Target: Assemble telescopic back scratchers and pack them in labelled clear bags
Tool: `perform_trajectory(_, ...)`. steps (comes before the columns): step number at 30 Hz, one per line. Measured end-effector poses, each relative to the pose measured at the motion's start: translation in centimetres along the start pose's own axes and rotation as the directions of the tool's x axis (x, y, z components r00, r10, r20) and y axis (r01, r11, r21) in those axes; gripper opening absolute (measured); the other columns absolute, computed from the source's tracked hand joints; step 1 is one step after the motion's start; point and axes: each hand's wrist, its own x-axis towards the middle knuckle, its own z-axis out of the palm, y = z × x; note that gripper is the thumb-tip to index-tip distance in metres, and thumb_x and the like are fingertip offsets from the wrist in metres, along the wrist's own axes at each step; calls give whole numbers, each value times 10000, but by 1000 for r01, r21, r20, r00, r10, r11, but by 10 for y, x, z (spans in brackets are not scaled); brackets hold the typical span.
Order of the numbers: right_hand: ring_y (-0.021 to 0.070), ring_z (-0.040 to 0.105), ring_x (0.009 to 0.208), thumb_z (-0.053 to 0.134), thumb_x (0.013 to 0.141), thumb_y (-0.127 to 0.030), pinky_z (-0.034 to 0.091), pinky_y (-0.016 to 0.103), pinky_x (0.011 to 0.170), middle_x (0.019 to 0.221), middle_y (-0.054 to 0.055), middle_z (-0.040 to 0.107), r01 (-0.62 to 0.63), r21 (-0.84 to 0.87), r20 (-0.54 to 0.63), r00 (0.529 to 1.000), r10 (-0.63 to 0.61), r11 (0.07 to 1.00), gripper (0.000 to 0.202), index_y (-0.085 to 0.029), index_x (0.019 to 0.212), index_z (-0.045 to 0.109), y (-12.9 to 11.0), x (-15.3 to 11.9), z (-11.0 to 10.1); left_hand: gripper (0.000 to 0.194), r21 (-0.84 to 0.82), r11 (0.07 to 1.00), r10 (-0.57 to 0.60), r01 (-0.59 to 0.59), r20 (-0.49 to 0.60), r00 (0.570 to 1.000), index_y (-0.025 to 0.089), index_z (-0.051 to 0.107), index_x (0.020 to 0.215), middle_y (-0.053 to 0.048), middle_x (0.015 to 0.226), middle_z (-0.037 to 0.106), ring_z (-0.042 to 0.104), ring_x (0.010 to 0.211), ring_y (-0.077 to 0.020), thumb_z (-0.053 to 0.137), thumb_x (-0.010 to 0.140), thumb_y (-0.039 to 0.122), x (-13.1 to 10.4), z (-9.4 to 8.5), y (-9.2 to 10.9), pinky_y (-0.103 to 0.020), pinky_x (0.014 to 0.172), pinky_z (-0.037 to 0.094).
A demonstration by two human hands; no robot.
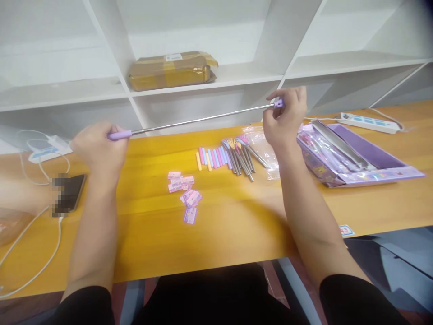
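Note:
A telescopic back scratcher (203, 119) is stretched out above the table, its thin metal rod pulled long. My left hand (99, 146) is closed around its purple handle. At the other end, my right hand (287, 115) pinches the small purple head. Below lie several metal rods with coloured hand-shaped heads (240, 155), piled together. Beside them is a row of loose pink, blue, purple and yellow handle sleeves (213, 157). Small pink and purple printed cards (186, 185) are scattered nearer to me.
An open purple box (382, 149) with wrapped items stands at the right, near a clear plastic bag (262, 144). Power strips (368, 123) lie at the back. A phone (72, 194) with a white cable is at the left. A taped carton (171, 71) sits on the shelf.

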Motion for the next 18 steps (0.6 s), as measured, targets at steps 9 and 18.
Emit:
perform_trajectory(9,300,609,992,630,957,-181,555,499,777,1241,145,598,-2,37,-53,999,4,999,247,-316,1157,684,2,-3,4,404,-30,999,12,-12,2,1000,243,317,605,25,609,277,265,663,-156,669,796,302,-2,1,-1,-371,642,187)
perform_trajectory(18,281,671,1038,657,914,-157,602,436,789,1230,114,573,28,2,-7,1000,-28,1000,275,-281,1154,710,-13,-16,25,381,-101,995,19,-12,73,997,229,340,609,-13,618,344,331,672,-184,675,784,276,-18,15,22,-405,683,147)
